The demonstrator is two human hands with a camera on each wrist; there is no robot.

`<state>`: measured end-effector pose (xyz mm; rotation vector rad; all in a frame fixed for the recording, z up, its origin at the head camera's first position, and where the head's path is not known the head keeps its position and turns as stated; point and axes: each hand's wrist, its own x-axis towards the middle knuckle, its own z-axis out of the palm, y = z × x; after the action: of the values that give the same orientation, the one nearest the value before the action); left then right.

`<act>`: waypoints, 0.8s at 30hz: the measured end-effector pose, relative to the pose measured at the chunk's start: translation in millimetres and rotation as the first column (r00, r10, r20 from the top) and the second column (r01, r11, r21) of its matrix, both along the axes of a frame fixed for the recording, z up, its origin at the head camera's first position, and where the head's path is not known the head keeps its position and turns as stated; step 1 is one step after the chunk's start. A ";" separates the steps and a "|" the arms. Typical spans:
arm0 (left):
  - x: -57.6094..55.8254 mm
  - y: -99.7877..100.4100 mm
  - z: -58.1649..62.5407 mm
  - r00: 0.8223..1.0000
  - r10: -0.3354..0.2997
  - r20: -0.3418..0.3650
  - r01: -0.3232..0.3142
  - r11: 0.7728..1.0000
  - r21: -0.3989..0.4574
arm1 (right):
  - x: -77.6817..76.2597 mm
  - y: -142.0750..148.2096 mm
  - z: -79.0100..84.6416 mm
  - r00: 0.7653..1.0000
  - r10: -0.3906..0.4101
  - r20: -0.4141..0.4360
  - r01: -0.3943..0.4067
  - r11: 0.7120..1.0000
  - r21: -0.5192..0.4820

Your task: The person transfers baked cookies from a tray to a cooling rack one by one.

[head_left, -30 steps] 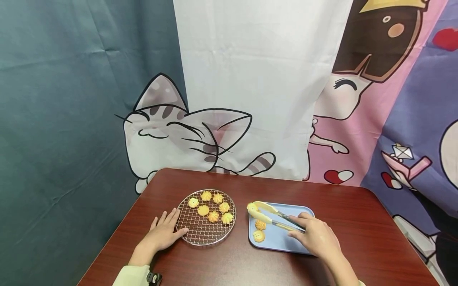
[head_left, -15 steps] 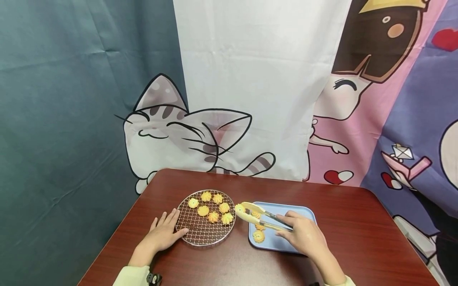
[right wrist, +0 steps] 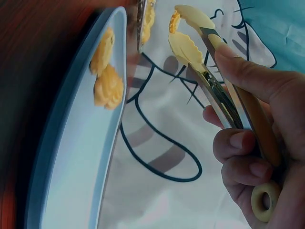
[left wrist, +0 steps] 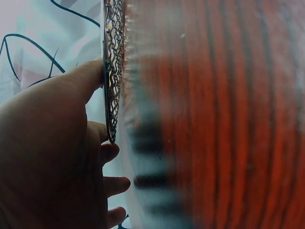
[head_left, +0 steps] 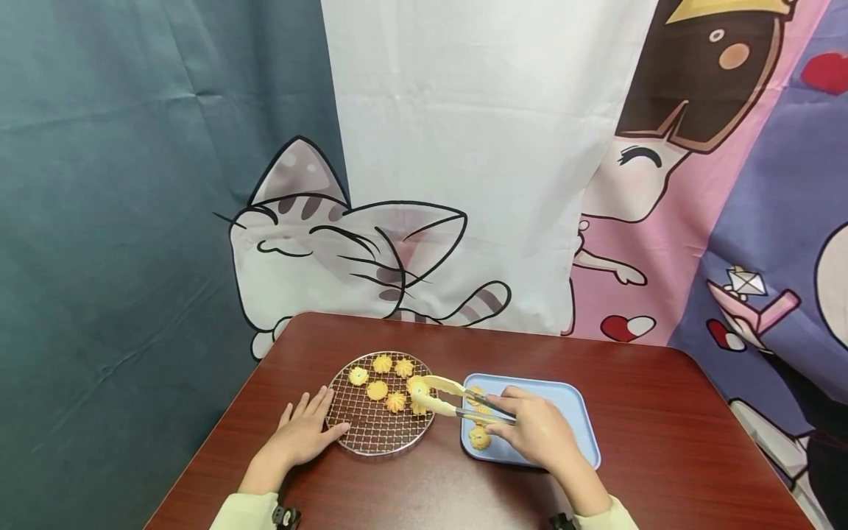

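Observation:
My right hand [head_left: 539, 430] grips a pair of tongs [right wrist: 245, 107] with pale yellow scalloped tips and metal arms. Between those tips is pinched a small golden piped cookie [right wrist: 174, 22], raised over the right part of a round wire rack [head_left: 371, 432]. Several similar cookies [head_left: 377, 390] lie on the rack's mesh, mostly at its far and right side. My left hand [head_left: 298, 436] lies with fingers spread at the rack's left edge, its thumb touching the rim in the left wrist view. A light blue tray [head_left: 573, 412], partly under my right hand, bears a few cookies [head_left: 479, 438] along its left side.
Rack and tray stand side by side on a dark red-brown wooden table [head_left: 411, 500], with a narrow strip of tabletop between them. Behind the table hangs a printed cloth [head_left: 450, 147] with a cartoon cat, and a grey-green curtain [head_left: 132, 221] is at the left.
The tongs and my right hand have moved left from the tray, carrying the pinched cookie over the rack's right side. My left hand has stayed put.

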<state>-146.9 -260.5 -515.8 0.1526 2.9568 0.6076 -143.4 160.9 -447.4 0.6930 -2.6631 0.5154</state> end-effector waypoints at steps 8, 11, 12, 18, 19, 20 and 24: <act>1.5 0.6 1.0 1.000 -0.002 -0.012 0.002 1.000 0.007 | -7.9 -16.9 -4.4 0.997 0.069 -0.026 -0.069 0.998 -0.007; 1.8 0.3 1.4 1.000 0.001 -0.004 -0.001 1.000 -0.002 | -9.9 -23.8 -4.7 0.996 0.085 -0.016 -0.086 0.996 -0.003; 1.7 0.2 1.0 1.000 0.002 -0.001 -0.002 1.000 -0.005 | -10.5 -26.1 -4.6 0.996 0.089 -0.009 -0.089 0.996 0.000; 0.2 0.8 -1.1 1.000 0.004 -0.001 -0.004 1.000 0.002 | -13.1 -39.5 -3.6 0.995 0.092 0.025 -0.092 0.996 0.011; 0.2 0.9 -1.0 1.000 0.005 0.001 -0.005 1.000 0.004 | -13.5 -41.7 -3.4 0.995 0.094 0.030 -0.094 0.995 0.012; 0.1 0.8 -1.3 1.000 0.005 0.000 -0.005 1.000 0.002 | -14.1 -43.9 -3.2 0.995 0.098 0.034 -0.099 0.995 0.012; 0.6 -0.4 -2.9 1.000 0.009 -0.007 -0.010 1.000 -0.016 | -17.1 -53.2 -2.8 0.992 0.119 0.049 -0.120 0.992 0.027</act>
<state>-146.3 -261.0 -518.7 0.1395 2.9699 0.5852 -160.5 107.6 -450.2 0.8636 -2.6902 0.5313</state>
